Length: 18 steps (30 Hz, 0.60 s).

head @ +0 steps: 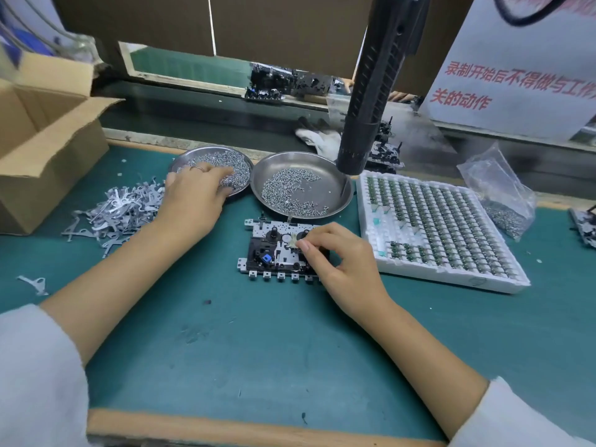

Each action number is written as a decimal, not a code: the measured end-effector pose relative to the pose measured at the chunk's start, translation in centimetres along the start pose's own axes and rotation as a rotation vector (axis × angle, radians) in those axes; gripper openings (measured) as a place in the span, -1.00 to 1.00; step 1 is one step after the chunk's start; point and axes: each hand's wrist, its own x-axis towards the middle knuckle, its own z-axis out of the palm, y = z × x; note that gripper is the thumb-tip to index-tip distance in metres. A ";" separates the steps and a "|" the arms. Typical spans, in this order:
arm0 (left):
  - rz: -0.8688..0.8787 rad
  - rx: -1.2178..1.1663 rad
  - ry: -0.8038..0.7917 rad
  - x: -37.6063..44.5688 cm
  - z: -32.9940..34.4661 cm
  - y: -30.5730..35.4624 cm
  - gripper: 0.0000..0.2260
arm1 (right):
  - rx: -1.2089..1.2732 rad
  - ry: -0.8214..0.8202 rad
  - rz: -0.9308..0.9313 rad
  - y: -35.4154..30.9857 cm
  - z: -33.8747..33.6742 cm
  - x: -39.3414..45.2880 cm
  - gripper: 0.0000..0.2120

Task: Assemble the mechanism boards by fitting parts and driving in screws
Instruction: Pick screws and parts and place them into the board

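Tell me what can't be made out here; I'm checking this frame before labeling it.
Only the head view exists.
- Left hand: fingertips buried in the left screw dish, so whether they pinch a screw is hidden.
- Small pale part pinched by the right hand: too small to identify.
- Mechanism board: right side covered by that hand.
- Hanging screwdriver: tip not visible.
- Cardboard box: cut off by the left edge.
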 end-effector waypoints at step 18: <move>-0.038 -0.023 0.216 1.4 0.7 -0.6 -0.89 | -0.013 -0.010 -0.049 0.3 0.2 0.2 -0.84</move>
